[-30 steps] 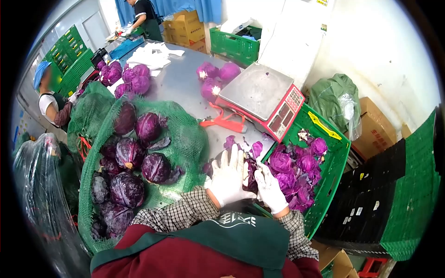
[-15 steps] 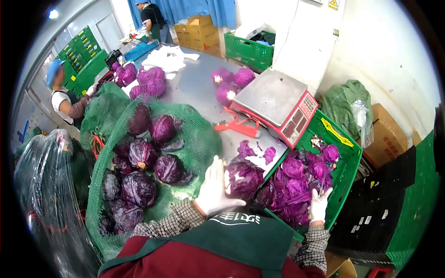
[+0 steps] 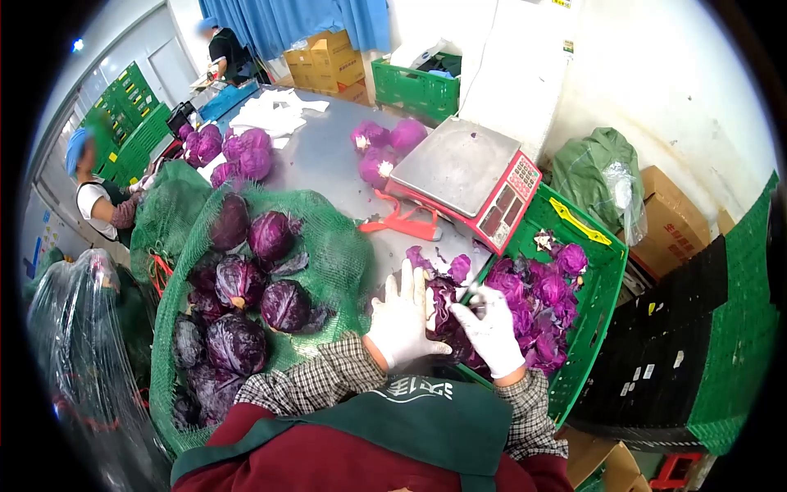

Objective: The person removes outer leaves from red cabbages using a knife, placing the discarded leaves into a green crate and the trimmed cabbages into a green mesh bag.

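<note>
A red cabbage (image 3: pixel 443 320) with a pale cut stem faces my left hand at the table's front edge. My left hand (image 3: pixel 403 324), in a white glove, cups its left side, fingers up and thumb beneath. Over its right side, my gloved right hand (image 3: pixel 492 328) is closed on a thin, pale blade-like tool (image 3: pixel 466 293), partly hidden by the fingers. Loose purple leaves (image 3: pixel 459 267) lie just beyond the cabbage. To the right, a green crate (image 3: pixel 602 275) holds a heap of purple leaves (image 3: pixel 533 303).
Several dark cabbages (image 3: pixel 238 343) lie in a green mesh sack (image 3: pixel 340 234) at left. A red scale (image 3: pixel 500 217) with a metal plate stands ahead, an orange-handled tool (image 3: pixel 406 223) beside it. Peeled cabbages (image 3: pixel 377 164) sit farther back. Two co-workers (image 3: pixel 98 193) (image 3: pixel 228 53) stand at far left.
My right hand has moved left from the leaf-filled crate to the cabbage, with the thin tool now showing. My left hand stays at the cabbage's left side. The view has shifted slightly.
</note>
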Tool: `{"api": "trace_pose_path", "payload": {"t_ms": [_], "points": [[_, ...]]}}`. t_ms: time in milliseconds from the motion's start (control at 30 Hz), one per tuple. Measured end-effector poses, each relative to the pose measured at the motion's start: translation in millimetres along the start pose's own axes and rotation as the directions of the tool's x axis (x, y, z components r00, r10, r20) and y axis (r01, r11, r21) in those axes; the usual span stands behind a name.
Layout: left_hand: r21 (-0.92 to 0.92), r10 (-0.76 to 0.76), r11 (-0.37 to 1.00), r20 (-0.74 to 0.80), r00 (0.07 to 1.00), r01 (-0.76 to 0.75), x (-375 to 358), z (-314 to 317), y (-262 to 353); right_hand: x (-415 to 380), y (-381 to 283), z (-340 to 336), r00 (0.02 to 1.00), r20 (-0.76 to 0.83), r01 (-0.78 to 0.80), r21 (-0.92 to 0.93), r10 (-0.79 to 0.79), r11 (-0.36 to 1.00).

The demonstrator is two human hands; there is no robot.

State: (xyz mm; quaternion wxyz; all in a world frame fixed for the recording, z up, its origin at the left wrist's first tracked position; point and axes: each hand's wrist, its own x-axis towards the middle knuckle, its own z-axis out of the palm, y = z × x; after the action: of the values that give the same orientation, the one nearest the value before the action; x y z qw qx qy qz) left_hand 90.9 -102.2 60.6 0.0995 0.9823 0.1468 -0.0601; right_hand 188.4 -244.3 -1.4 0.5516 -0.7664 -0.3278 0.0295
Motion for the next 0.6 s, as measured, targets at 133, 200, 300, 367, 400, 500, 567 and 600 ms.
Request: {"api": "trace_pose_path", "payload": {"t_ms": [133,200,300,367,400,500,567,600], "points": [[0.029,0.014,0.999,0.05,0.999,-0.016,6.4,-4.1,2.7,2.3,17.6,5.7,0.942,0.079,0.336,-0.222,-0.327,0.915],[0.056,0.037,0.998,0.041,0.998,-0.039,6.4,-3.4,5.7,8.2,20.6,-1.8,0.932,0.19,0.348,-0.225,-0.31,0.91],[0.108,0.1,0.988,0.058,0.993,-0.106,5.4,-5.7,8.1,16.4,15.8,-10.2,0.915,0.293,0.335,-0.172,-0.276,0.926],[0.061,0.097,0.993,0.02,0.995,-0.098,6.0,-1.8,-0.2,18.0,17.4,-13.0,0.944,0.285,0.186,-0.046,-0.165,0.981],[0.016,0.089,0.996,0.003,0.996,-0.089,7.1,-0.6,-7.0,14.5,17.2,-13.6,0.964,0.264,0.024,0.069,-0.042,0.997],[-0.085,0.066,0.994,-0.034,0.997,-0.069,13.4,1.6,-32.1,-3.3,17.4,-28.2,0.923,0.233,-0.361,0.255,0.305,0.897],[-0.151,-0.001,0.989,0.018,1.0,0.004,19.9,1.8,-47.6,-22.7,55.8,-35.6,0.998,0.021,-0.06,-0.108,0.063,0.992],[-0.162,-0.034,0.986,0.047,0.998,0.041,24.6,3.7,-55.1,-35.8,82.3,-36.3,0.999,-0.033,-0.018,-0.181,0.012,0.983]]}}
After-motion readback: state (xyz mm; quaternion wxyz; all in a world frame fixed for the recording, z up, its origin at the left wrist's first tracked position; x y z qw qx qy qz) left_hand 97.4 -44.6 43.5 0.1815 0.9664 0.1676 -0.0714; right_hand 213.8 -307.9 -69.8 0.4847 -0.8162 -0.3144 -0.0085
